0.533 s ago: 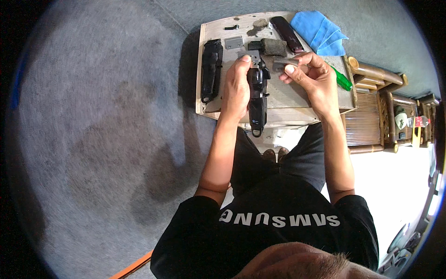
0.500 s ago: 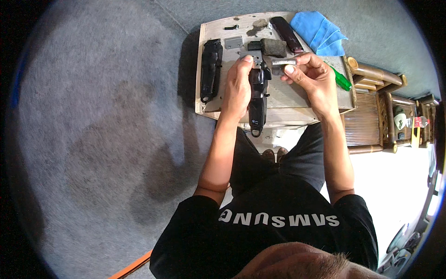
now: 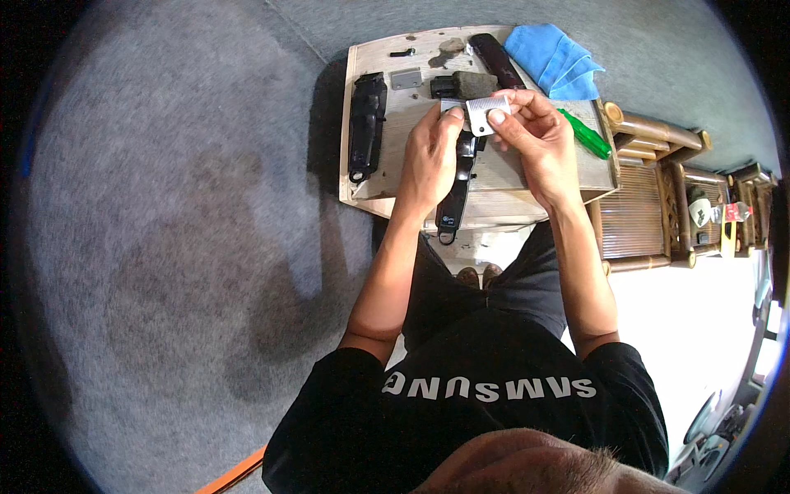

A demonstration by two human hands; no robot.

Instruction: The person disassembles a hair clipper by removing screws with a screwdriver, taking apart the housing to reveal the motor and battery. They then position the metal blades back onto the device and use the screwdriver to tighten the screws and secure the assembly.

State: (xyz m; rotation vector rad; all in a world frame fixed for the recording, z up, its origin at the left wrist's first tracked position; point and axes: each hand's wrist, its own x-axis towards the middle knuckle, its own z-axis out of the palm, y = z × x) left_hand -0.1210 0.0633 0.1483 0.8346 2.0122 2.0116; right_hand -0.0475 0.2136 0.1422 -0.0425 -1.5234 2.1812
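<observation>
My left hand is closed round the upper part of a black hair clipper, its thumb near a grey metal plate at the clipper's head. The clipper's lower end, with a hanging loop, points back towards me. Between the thumb and fingers of my right hand is a silver toothed clipper blade, its flat face showing with a dark hole in it. The blade sits right beside the clipper's head; whether the two touch I cannot tell. My fingers hide part of the head.
On the pale wooden table lie a second black clipper at left, a metal plate, a grey stone-like block, a dark maroon long object, a blue cloth and a green handle. Bamboo furniture stands at right.
My right hand has brought the blade left, close to the clipper's head, and turned it so its flat face shows. The clipper tilts slightly, and the view has shifted a little.
</observation>
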